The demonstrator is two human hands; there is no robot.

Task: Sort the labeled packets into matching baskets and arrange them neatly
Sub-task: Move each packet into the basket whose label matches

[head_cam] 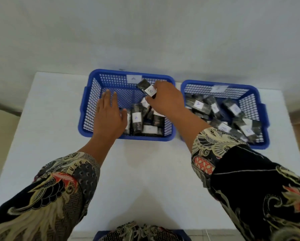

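Two blue baskets stand side by side on the white table point(145, 171), close together at the far edge. The left basket point(86, 122) carries a white tag point(134, 78) on its far wall, marked with what looks like the letter A. The right basket point(264, 119) carries a similar tag point(218, 88); its mark is too blurred to read.

The right hand point(166, 98) reaches over the left basket and holds one dark packet point(146, 88) raised above the basket floor. The thumb and fingers pinch the packet at its near end, beside its white label. The letter on that label cannot be read with certainty. The packet is tilted, its far end pointing toward the tag on the basket wall.

The left hand point(109, 115) lies flat, palm down, over the left half of the same basket. Its fingers are straight and close together, the thumb set out to the side toward a packet.

Several dark packets point(137, 119) with white labels lie in the near right part of the left basket, some upright, some flat. A larger loose heap of packets point(215, 110) fills the right basket, lying at mixed angles.

Both forearms wear patterned sleeves point(250, 180).
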